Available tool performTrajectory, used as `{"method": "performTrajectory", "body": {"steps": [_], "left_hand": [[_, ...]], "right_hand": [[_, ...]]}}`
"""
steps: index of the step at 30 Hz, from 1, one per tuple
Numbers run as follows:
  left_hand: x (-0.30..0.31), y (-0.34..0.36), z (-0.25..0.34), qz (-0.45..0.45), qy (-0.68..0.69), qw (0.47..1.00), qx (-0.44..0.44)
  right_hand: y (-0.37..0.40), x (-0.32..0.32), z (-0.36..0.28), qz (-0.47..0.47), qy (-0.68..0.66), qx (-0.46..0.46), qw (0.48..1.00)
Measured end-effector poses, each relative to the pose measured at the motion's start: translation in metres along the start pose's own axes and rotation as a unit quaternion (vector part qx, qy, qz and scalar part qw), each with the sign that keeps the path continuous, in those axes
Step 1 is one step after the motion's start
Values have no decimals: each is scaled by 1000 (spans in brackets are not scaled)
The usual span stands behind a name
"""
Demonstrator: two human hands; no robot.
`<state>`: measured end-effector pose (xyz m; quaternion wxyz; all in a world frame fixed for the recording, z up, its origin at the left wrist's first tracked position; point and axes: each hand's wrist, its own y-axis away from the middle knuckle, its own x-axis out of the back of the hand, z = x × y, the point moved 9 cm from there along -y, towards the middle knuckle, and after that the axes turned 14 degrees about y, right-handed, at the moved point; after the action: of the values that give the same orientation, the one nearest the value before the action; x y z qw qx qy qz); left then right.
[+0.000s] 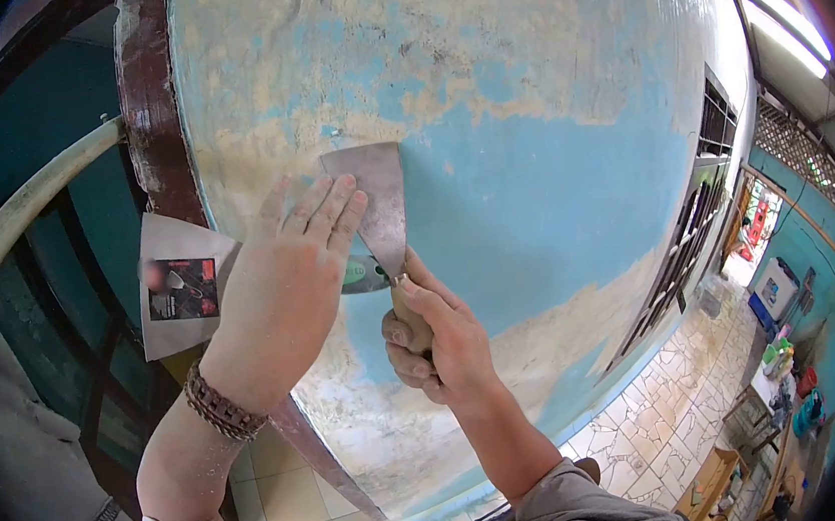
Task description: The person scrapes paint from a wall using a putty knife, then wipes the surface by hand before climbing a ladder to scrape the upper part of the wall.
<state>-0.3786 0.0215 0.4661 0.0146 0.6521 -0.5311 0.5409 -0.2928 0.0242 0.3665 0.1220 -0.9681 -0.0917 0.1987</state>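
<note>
My right hand (440,334) is wrapped round the wooden handle (411,316) of a putty knife, whose flat metal blade (380,189) points up against the wall (531,189). My left hand (283,268) reaches across with its fingers stretched out, the tips on the left side of that blade. Under the left palm lies a second, wider putty knife (168,335) with a black and red label; its grey-green handle end (364,274) pokes out on the right. The left thumb is hidden, but that hand appears to carry the wider knife.
Patchy cream filler and blue paint cover the wall. A dark wooden post (153,105) and a curved pale rail (38,186) stand left. Right are barred windows (716,121), a stone-patterned floor (645,429) and a wooden bench (715,483).
</note>
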Motion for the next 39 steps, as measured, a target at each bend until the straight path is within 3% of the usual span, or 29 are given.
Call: {"method": "performTrajectory", "body": {"steps": [23,29,32,36,39], "left_hand": [[-10,-10,6,32,23,998,-50],[-6,-14,4,46,26,998,-47],[-8,-16,4,62,36,996,-43],[5,-5,3,20,42,999,-24],[16,31,4,30,19,999,7]], "right_hand": [[-1,24,-13,46,59,-12,997],[3,20,-19,32,36,24,999],[-5,29,-23,77,88,22,993],[5,27,-35,88,226,150,959],[31,20,-36,118,407,303,854]]}}
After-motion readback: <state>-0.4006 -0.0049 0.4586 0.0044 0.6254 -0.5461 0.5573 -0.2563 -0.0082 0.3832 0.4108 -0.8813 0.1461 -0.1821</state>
